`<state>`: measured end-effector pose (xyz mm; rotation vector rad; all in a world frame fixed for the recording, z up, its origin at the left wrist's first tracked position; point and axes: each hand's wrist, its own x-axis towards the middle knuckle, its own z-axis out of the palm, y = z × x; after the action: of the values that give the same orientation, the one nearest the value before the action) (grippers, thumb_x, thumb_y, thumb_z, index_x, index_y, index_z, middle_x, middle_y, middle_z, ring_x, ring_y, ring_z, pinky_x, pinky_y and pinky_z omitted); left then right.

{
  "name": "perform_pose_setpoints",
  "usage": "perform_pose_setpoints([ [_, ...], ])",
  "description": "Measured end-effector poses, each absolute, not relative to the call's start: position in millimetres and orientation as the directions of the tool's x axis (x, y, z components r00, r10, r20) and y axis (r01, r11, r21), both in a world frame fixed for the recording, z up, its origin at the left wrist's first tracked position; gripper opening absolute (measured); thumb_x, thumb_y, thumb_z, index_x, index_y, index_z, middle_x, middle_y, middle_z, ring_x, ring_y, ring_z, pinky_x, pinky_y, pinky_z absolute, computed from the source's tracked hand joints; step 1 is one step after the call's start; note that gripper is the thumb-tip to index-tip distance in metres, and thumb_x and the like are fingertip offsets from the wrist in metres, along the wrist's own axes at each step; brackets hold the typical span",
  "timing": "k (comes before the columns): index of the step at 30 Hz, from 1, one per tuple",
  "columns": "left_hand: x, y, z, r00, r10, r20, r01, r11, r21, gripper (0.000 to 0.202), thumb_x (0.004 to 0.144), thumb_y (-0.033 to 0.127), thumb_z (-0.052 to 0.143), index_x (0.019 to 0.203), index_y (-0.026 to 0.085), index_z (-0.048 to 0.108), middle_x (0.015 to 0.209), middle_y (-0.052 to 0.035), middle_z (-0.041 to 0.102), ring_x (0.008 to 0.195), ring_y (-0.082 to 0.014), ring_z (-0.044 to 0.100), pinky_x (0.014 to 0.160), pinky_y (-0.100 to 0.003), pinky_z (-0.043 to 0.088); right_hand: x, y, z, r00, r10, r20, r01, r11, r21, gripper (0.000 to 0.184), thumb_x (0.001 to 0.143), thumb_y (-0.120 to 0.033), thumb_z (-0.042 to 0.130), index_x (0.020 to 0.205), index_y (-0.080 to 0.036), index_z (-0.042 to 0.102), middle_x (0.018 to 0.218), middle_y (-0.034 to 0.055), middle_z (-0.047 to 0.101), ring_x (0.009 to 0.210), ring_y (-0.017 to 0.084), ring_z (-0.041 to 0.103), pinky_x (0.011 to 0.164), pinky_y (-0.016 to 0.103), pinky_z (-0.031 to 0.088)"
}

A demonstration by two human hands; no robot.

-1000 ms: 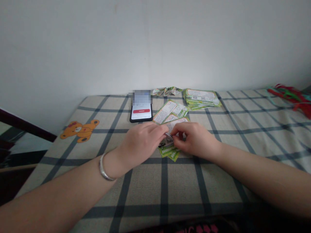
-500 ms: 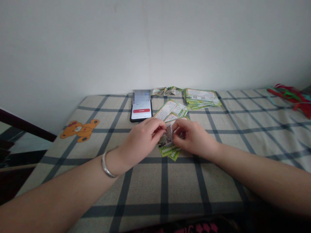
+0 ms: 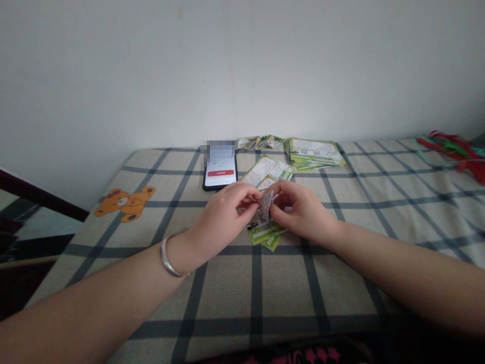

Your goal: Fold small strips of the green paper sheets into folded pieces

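Where a pale wall (image 3: 227, 71) backs a checked tablecloth (image 3: 227, 298), a person's left hand (image 3: 231, 210) and right hand (image 3: 299, 210) pinch one paper between them. A leaflet stack (image 3: 314, 150) and loose leaflets (image 3: 261, 169) lie flat, apparently untouched; crumpled-looking papers (image 3: 261, 142) beside the stack seem already folded. Smallest, the pinched paper (image 3: 266, 206), above the loose leaflets, looks partly folded.

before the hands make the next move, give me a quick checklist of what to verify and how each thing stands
1. Right hand gripping the paper: ok, fingertips at its edge.
2. Left hand gripping it too: cannot tell, the contact is too small to make out.
3. Flyers squared up: not ok, they overlap at angles.
4. Phone screen lit: ok.
5. Stack apart from both hands: ok.
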<state>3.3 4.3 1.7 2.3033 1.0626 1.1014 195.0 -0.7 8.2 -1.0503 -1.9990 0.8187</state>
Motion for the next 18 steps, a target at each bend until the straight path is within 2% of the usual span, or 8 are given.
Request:
perform_pose_setpoints([
  [5,3.3,5.0,1.1,0.399,0.782,0.479,0.508,-0.623,0.594,0.015,0.081,0.008,0.062,0.092,0.018,0.060,0.087,0.0003,0.064,0.079,-0.0124,0.063,0.069,-0.024,0.054,194.6,-0.8,8.7,-0.385,0.855,0.347,0.431,0.499,-0.752,0.010,0.077,-0.012,0.054,0.086,-0.017,0.057,0.073,-0.0018,0.059,0.057,0.008,0.056,0.053,0.021,0.045],
  [10,4.2,5.1,2.2,0.384,0.798,0.464,0.524,-0.602,0.603,0.016,0.080,0.006,0.061,0.092,0.017,0.061,0.088,-0.0004,0.065,0.079,-0.0125,0.063,0.069,-0.024,0.055,193.0,-0.9,8.6,-0.396,0.847,0.354,0.438,0.513,-0.738,0.012,0.078,-0.011,0.053,0.087,-0.017,0.057,0.077,-0.0006,0.060,0.059,0.007,0.056,0.052,0.020,0.045],
  [14,5.8,5.5,2.5,0.376,0.803,0.462,0.486,-0.596,0.640,0.018,0.080,0.004,0.058,0.092,0.017,0.062,0.091,-0.0010,0.064,0.082,-0.0115,0.064,0.070,-0.022,0.057,193.4,-1.4,6.4,-0.396,0.853,0.340,0.409,0.495,-0.767,0.010,0.081,-0.015,0.057,0.091,-0.018,0.056,0.084,0.0003,0.062,0.061,0.007,0.059,0.053,0.020,0.047],
  [18,6.7,4.5,1.0,0.389,0.817,0.425,0.390,-0.564,0.728,0.016,0.083,0.013,0.060,0.098,0.017,0.061,0.098,-0.0033,0.063,0.084,-0.0115,0.065,0.070,-0.022,0.060,194.5,-0.5,4.0,-0.382,0.858,0.343,0.404,0.489,-0.773,0.008,0.082,-0.017,0.058,0.088,-0.019,0.053,0.096,0.0034,0.064,0.064,0.007,0.061,0.053,0.020,0.049],
])
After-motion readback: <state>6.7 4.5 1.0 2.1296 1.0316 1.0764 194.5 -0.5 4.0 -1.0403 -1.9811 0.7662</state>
